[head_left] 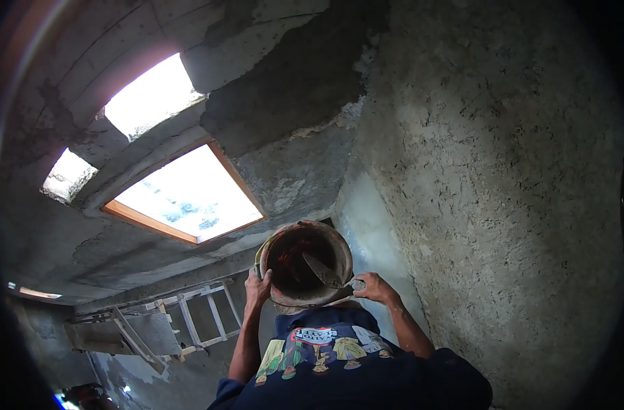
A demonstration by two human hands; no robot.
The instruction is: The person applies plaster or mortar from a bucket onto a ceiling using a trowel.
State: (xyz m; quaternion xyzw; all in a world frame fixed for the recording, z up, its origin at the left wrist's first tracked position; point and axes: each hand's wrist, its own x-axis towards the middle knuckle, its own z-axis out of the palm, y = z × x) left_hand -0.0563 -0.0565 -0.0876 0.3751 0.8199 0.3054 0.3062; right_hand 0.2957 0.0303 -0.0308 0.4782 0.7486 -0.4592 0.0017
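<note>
A round bucket [278,290] with a mortar-stained rim is held up in front of the dark printed shirt, its open mouth facing the camera. My left hand [258,285] grips the bucket's left rim, thumb on the edge. At the lower right of the rim, my right hand [373,287] is closed round the handle of a trowel [321,270]. The trowel's grey blade reaches into the bucket's mouth. The inside of the bucket is dark with reddish patches, and its contents cannot be made out clearly.
A rough plastered wall [503,205] rises close on the right. Behind, a wall has a wood-framed window [189,195] and two smaller bright openings. A wooden ladder-like frame [206,316] and boards [144,335] are at lower left, with a dark object [86,396] beyond.
</note>
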